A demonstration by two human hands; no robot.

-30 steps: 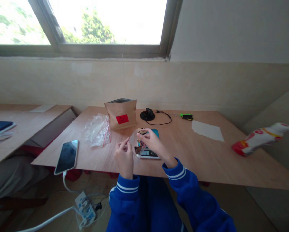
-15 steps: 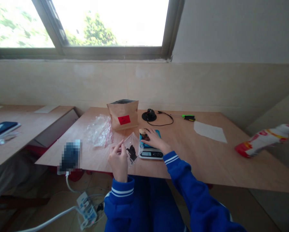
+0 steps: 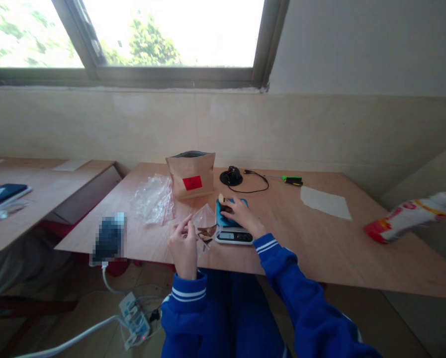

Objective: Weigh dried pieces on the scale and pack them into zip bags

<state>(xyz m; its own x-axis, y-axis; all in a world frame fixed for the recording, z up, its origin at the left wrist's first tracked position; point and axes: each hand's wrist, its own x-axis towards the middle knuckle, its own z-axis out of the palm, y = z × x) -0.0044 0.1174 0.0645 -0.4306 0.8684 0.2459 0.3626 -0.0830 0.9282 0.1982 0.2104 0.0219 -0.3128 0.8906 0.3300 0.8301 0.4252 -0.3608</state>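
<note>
My left hand (image 3: 183, 244) is closed in a pinch on the edge of a small clear plastic bag (image 3: 207, 214). Dark brown, dried-looking flakes (image 3: 207, 232) show in the bag, low against its side. Just to the right is a small digital scale (image 3: 245, 238) with a blue top and a display on its near edge. Over that blue top, my right hand (image 3: 242, 215) has its fingers curled on dried brown pieces (image 3: 226, 208), which they partly cover. A paler tan piece (image 3: 222, 199) sticks out beyond the fingertips.
Behind the hands stands an open brown paper pouch (image 3: 191, 174) with a red label. Crumpled clear bags (image 3: 153, 199) lie to its left. Further right are a black round-based device (image 3: 230, 175), a cable, a screwdriver (image 3: 293, 180), white paper (image 3: 325, 203) and a tilted bottle (image 3: 409, 216).
My right hand's fingers have drawn closer together over the pieces on the scale. The flakes in the bag have shifted and look browner. My left hand keeps its pinch.
</note>
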